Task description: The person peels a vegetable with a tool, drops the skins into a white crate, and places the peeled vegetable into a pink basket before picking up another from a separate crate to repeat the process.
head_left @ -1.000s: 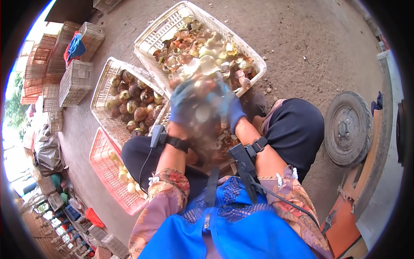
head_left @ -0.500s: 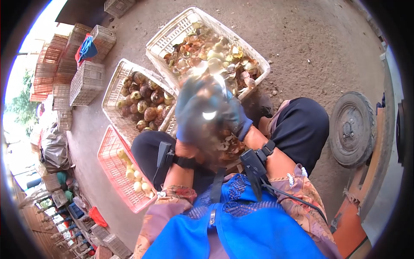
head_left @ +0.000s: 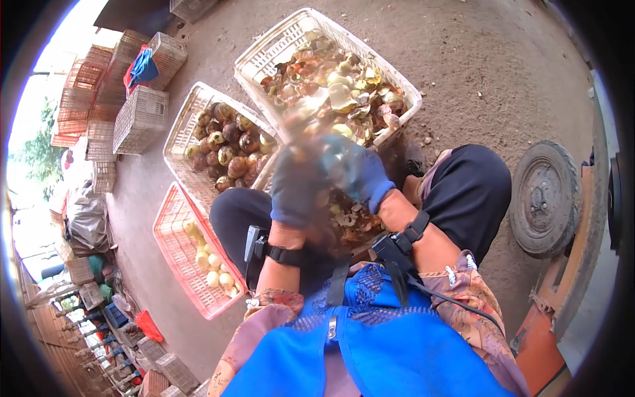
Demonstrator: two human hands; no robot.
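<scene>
Dusty ground (head_left: 463, 46), crate (head_left: 248, 66) of peelings (head_left: 342, 97) just beyond the gloved hands (head_left: 296, 188).

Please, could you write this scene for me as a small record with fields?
left hand: gloved
right hand: gloved, close beside the left
held item: too blurred to tell
larger white crate: onion skins, beyond the hands
smaller white crate: brown-skinned onions, left of the hands
red crate: pale peeled onions, beside the left knee
right side: wheel with tyre
</scene>
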